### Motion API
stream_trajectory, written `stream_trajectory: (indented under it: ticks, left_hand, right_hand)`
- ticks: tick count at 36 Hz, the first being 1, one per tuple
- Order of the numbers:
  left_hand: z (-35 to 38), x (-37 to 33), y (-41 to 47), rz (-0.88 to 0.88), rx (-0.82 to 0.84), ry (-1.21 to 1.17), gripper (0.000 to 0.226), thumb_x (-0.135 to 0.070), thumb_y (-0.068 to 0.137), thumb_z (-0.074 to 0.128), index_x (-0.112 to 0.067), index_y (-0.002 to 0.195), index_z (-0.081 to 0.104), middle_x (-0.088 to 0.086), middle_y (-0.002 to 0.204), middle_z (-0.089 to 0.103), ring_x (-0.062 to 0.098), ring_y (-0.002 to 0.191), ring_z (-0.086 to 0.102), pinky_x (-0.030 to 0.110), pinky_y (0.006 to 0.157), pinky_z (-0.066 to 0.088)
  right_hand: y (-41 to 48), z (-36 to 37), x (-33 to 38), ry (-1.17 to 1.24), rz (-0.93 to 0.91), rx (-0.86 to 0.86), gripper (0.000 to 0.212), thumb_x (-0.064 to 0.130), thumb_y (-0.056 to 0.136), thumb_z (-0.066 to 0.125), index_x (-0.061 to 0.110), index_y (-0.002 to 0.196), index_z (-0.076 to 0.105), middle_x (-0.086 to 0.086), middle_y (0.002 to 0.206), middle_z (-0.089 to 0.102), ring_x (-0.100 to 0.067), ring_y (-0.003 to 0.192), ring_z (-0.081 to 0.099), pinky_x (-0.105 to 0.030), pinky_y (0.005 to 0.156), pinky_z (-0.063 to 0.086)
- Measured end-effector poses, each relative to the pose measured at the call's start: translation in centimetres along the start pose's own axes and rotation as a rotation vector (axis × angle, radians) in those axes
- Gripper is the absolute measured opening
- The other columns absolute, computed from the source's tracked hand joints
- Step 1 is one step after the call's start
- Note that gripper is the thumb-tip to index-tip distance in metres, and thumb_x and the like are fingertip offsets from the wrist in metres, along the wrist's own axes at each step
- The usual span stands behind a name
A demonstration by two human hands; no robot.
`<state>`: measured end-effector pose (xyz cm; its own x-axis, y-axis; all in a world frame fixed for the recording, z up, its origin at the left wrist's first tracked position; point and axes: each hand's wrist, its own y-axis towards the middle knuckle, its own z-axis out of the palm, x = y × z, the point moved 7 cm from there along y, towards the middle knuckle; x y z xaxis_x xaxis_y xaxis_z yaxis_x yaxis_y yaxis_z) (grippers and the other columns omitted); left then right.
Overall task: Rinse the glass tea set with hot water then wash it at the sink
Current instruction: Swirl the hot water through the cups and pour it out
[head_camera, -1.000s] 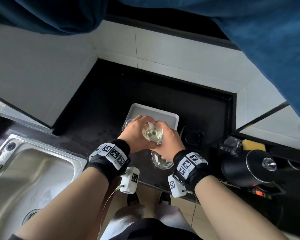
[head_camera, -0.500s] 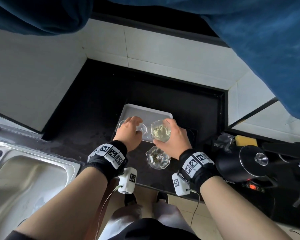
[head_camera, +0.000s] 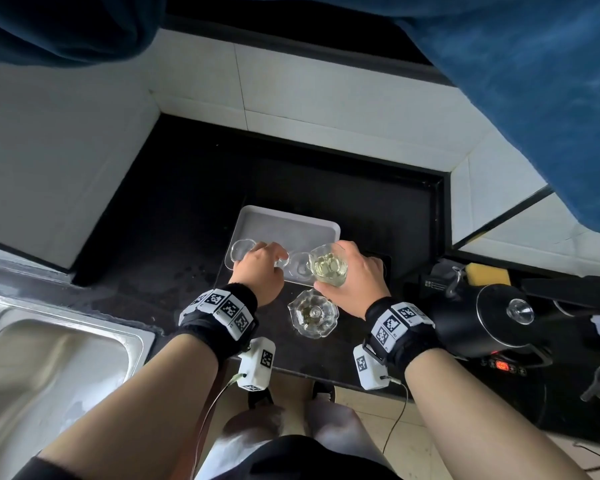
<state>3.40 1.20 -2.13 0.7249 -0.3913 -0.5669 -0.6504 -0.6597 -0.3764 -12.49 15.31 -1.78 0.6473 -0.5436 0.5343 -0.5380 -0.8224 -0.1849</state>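
Observation:
A white tray (head_camera: 284,223) lies on the black counter. My right hand (head_camera: 357,282) grips a glass vessel (head_camera: 327,266) with pale yellow liquid, held over the tray's front right corner. My left hand (head_camera: 260,268) is over the tray's front edge, its fingers curled round a small glass cup (head_camera: 282,261) that is mostly hidden. Another small glass cup (head_camera: 241,251) stands at the tray's left, and a third (head_camera: 300,266) sits between my hands. A scalloped glass lid or saucer (head_camera: 313,313) rests on the counter in front of the tray.
A steel sink (head_camera: 49,358) lies at the lower left. A black electric kettle (head_camera: 492,320) sits on its base to the right, with a yellow sponge (head_camera: 487,275) behind it. White tiled walls close the corner. Blue cloth hangs overhead.
My hands have separated. The right hand carried the glass vessel to the right and farther over the tray. The left hand moved left onto a small cup.

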Motion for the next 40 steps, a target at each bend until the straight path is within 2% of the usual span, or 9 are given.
stream_trajectory:
  ticks: [4,8,14,19,24,33,40]
  left_hand:
    - [0.0,0.1,0.0,-0.001,0.010,0.008,0.040,-0.007,0.089,0.050,-0.026,0.121,0.065,-0.001,0.125,0.061,0.021,0.110,0.065,0.051,0.103,0.050]
    - [0.0,0.1,-0.1,0.003,0.013,0.018,0.041,-0.007,0.090,0.049,-0.026,0.122,0.065,-0.002,0.124,0.062,0.020,0.109,0.065,0.050,0.102,0.050]
    - [-0.2,0.3,-0.2,-0.003,0.005,0.031,0.042,-0.006,0.091,0.049,-0.026,0.125,0.062,-0.002,0.125,0.062,0.020,0.109,0.064,0.051,0.104,0.048]
    - [-0.6,0.3,-0.5,-0.016,-0.031,0.016,0.044,-0.005,0.092,0.048,-0.027,0.129,0.058,-0.004,0.124,0.062,0.020,0.113,0.062,0.050,0.105,0.042]
    - [-0.8,0.6,-0.7,-0.042,-0.042,0.006,0.045,-0.005,0.091,0.048,-0.029,0.128,0.058,-0.006,0.124,0.061,0.018,0.115,0.060,0.051,0.105,0.042]
    - [-0.8,0.6,-0.5,-0.055,-0.031,0.002,0.050,-0.007,0.091,0.047,-0.031,0.135,0.048,-0.005,0.126,0.062,0.020,0.117,0.060,0.053,0.106,0.040]
    - [-0.8,0.8,-0.7,-0.059,-0.040,0.005,0.051,-0.007,0.092,0.047,-0.031,0.137,0.045,-0.005,0.124,0.061,0.021,0.117,0.059,0.051,0.106,0.040]
  right_hand:
    - [0.2,0.2,-0.1,-0.035,0.001,0.011,0.074,0.061,0.074,0.074,0.032,0.136,0.045,0.015,0.108,0.070,-0.010,0.096,0.066,-0.035,0.112,0.025]
    - [0.3,0.0,-0.1,-0.083,-0.002,0.006,0.072,0.059,0.074,0.074,0.031,0.134,0.045,0.015,0.101,0.070,-0.010,0.095,0.069,-0.037,0.112,0.025]
    - [0.8,0.4,0.0,-0.158,-0.026,0.033,0.072,0.061,0.072,0.073,0.031,0.132,0.047,0.015,0.101,0.070,-0.010,0.097,0.069,-0.039,0.111,0.027]
    - [1.5,0.4,0.4,-0.231,-0.062,0.053,0.074,0.064,0.073,0.072,0.030,0.135,0.048,0.013,0.116,0.071,-0.011,0.106,0.066,-0.039,0.108,0.025]
    - [2.0,0.2,0.5,-0.295,-0.074,0.079,0.076,0.063,0.072,0.073,0.031,0.136,0.048,0.012,0.118,0.067,-0.013,0.115,0.059,-0.040,0.103,0.024]
    - [2.6,0.1,0.7,-0.414,-0.057,0.143,0.071,0.056,0.075,0.073,0.033,0.138,0.047,0.008,0.108,0.064,-0.017,0.108,0.059,-0.042,0.104,0.027]
    - [2.9,0.3,0.9,-0.473,-0.073,0.167,0.069,0.054,0.077,0.073,0.033,0.138,0.048,0.009,0.108,0.067,-0.016,0.103,0.062,-0.041,0.104,0.027]
